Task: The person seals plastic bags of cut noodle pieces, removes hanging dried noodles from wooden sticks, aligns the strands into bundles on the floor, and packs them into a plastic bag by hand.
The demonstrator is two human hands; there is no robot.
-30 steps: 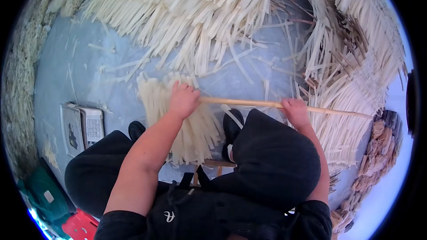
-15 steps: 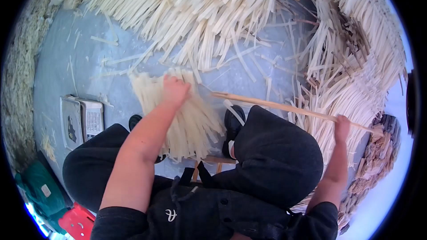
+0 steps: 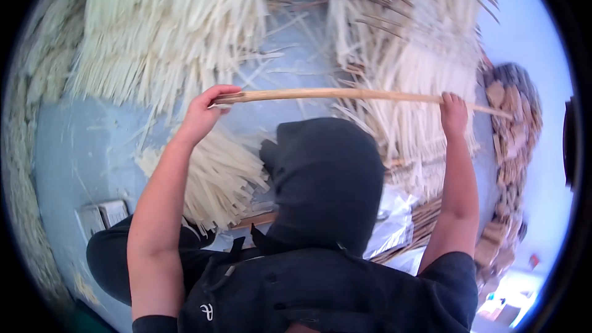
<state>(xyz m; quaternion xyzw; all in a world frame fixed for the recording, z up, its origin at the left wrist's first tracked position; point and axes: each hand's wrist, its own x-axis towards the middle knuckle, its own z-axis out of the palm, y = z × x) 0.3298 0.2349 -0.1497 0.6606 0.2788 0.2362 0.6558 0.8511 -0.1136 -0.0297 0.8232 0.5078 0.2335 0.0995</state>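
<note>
A long pale wooden stick (image 3: 345,94) lies nearly level across the view, above my raised knee. Its thicker left end is in my left hand (image 3: 208,111), fingers and thumb around it. My right hand (image 3: 454,111) grips the stick towards its thinner right end, which sticks out past the fingers. Below my left forearm, a bundle of pale flat strips (image 3: 219,179) rests between my legs, fanned out at its lower edge.
Large layers of pale strips (image 3: 166,31) cover the floor ahead, with more strips (image 3: 425,55) and dark twigs at the right. A scale (image 3: 102,216) is at the left. Stacked brown pieces (image 3: 512,142) line the right wall. Clear plastic (image 3: 394,216) lies beside thin sticks (image 3: 425,222).
My left hand has left the strip bundle and taken hold of the stick's left end. The stick is now higher in view, my right knee is raised, and the view has turned rightward.
</note>
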